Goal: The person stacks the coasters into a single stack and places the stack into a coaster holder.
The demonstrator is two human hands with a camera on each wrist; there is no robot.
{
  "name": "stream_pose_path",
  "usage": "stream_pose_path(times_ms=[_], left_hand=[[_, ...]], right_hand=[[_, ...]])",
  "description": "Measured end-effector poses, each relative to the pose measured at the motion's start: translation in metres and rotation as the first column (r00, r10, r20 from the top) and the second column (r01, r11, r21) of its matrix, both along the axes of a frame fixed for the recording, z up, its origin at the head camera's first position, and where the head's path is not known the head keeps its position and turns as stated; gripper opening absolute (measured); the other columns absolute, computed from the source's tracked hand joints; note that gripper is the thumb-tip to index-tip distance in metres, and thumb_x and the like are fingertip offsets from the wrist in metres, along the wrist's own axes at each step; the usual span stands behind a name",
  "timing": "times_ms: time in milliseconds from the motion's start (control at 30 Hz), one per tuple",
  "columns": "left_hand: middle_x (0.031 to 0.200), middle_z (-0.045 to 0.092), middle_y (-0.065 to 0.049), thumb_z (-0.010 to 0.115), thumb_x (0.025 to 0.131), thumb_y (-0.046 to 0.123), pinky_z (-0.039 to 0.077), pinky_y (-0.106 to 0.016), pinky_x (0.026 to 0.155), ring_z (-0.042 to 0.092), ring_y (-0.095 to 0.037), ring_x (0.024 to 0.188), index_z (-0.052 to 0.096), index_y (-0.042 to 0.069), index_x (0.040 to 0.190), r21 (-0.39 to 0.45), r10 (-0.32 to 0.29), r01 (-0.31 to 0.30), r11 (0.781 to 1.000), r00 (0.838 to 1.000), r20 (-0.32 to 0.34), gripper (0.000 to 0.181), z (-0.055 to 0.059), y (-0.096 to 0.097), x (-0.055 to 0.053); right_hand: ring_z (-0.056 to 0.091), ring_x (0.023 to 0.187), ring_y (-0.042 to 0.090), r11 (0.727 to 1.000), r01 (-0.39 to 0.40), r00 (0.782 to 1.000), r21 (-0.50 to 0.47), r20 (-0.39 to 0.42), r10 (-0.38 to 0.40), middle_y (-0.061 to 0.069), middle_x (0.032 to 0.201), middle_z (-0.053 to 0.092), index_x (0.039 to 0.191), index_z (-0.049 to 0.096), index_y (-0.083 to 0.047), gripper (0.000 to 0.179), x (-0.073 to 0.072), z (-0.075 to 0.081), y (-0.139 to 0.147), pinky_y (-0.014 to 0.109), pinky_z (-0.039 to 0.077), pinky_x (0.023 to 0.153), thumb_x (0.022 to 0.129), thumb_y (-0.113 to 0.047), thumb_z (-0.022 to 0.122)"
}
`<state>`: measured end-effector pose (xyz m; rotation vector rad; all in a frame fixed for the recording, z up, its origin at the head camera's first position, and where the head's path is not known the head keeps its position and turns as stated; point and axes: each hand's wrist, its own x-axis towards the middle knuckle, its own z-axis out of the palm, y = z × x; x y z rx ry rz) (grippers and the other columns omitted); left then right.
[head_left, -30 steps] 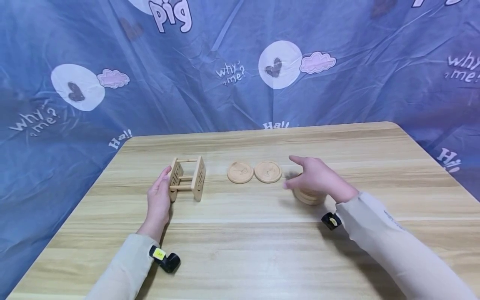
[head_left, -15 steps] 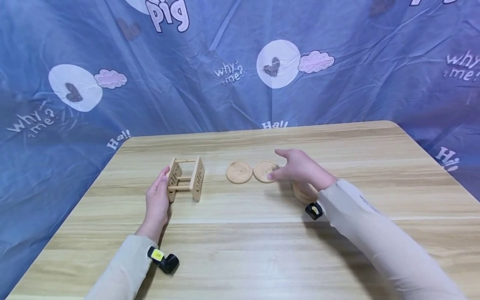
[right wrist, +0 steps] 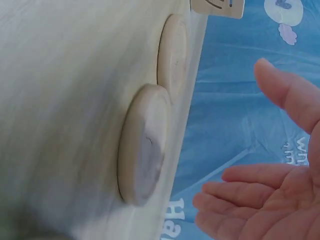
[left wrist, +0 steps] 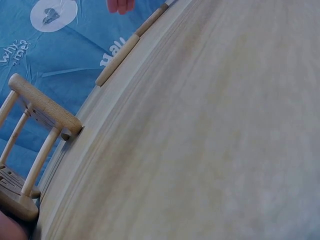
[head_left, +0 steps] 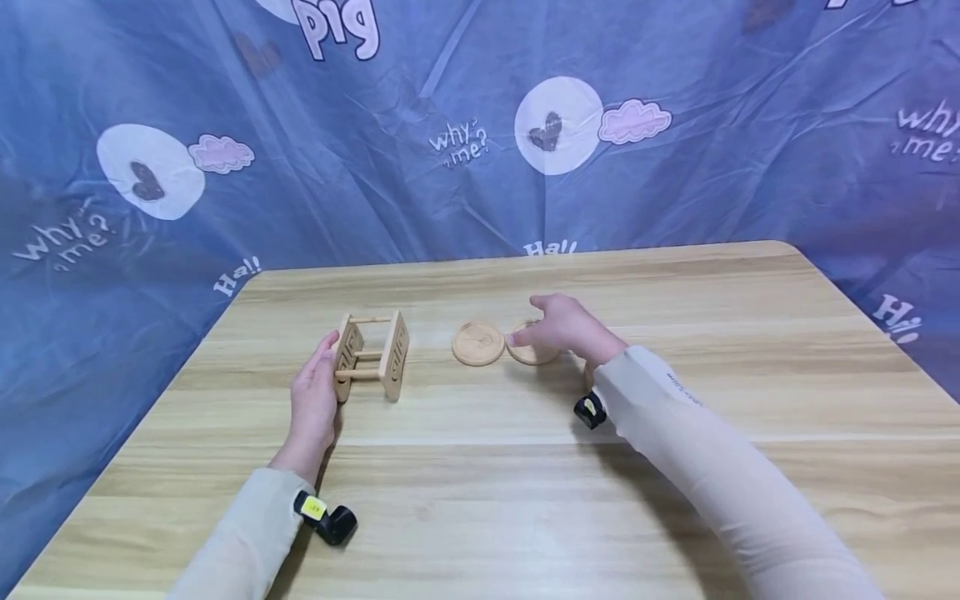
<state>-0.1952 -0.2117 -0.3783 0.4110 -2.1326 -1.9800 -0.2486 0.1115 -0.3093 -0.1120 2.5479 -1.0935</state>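
Observation:
A small wooden coaster rack (head_left: 395,356) with carved side panels and round rods stands on the left part of the table. My left hand (head_left: 312,407) rests along its outer left panel, fingers fairly straight; the left wrist view shows the rack (left wrist: 47,102) upright. To the right, two round wooden coasters lie flat side by side: the left coaster (head_left: 477,344) and the right coaster (head_left: 534,355). Over the right one hovers my right hand (head_left: 566,325), thumb and fingers spread. In the right wrist view nothing lies between thumb and fingers, and the nearer coaster (right wrist: 145,145) is below them.
A stack of coasters (head_left: 588,375) is mostly hidden behind my right wrist. The wood-grain table (head_left: 480,500) ends at the back against a blue printed cloth (head_left: 375,167).
My right hand has moved left from above the stack to above the right coaster, covering part of it. My left hand and the rack have stayed in place.

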Motion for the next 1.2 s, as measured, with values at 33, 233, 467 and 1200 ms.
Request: stream_pose_path(times_ms=[33,233,467,1200], left_hand=[[0.148,0.034,0.001,0.038,0.099,0.033,0.03,-0.033,0.111,0.031,-0.017,0.136,0.042,0.024,0.139,0.002,-0.003,0.003,1.0,1.0,-0.004,0.041,0.001,0.0,0.0],[0.148,0.034,0.003,0.037,0.1,0.031,0.03,-0.031,0.111,0.031,-0.015,0.136,0.041,0.022,0.14,-0.006,-0.005,0.005,1.0,1.0,-0.004,0.041,0.002,0.0,0.001],[0.148,0.034,0.003,0.037,0.099,0.035,0.029,-0.033,0.112,0.03,-0.017,0.136,0.041,0.025,0.14,-0.033,0.0,0.0,0.999,1.0,0.004,0.042,0.002,-0.002,0.001],[0.147,0.036,0.003,0.038,0.099,0.034,0.033,-0.033,0.11,0.034,-0.018,0.134,0.043,0.027,0.138,-0.007,0.006,-0.006,1.0,1.0,0.015,0.04,0.003,-0.001,-0.001]], right_hand=[[0.022,0.137,0.036,1.0,0.01,1.0,-0.005,0.003,-0.01,0.016,0.15,0.026,0.146,0.023,-0.003,0.09,-0.001,-0.001,-0.002,0.052,0.021,0.112,0.077,-0.035,0.073],[0.021,0.137,0.036,0.999,0.051,0.999,-0.004,0.013,-0.051,0.017,0.15,0.025,0.146,0.021,-0.001,0.089,-0.003,-0.009,-0.008,0.05,0.02,0.113,0.079,-0.031,0.071],[0.038,0.127,0.036,0.997,0.07,0.997,0.023,0.014,-0.07,0.02,0.149,0.025,0.146,0.016,0.002,0.091,-0.007,-0.022,-0.017,0.046,0.029,0.111,0.079,-0.028,0.071],[0.014,0.137,0.042,0.968,-0.01,0.999,0.251,-0.04,0.02,0.029,0.148,0.017,0.14,0.029,0.005,0.083,-0.013,-0.037,-0.027,0.051,0.015,0.114,0.079,-0.029,0.072]])
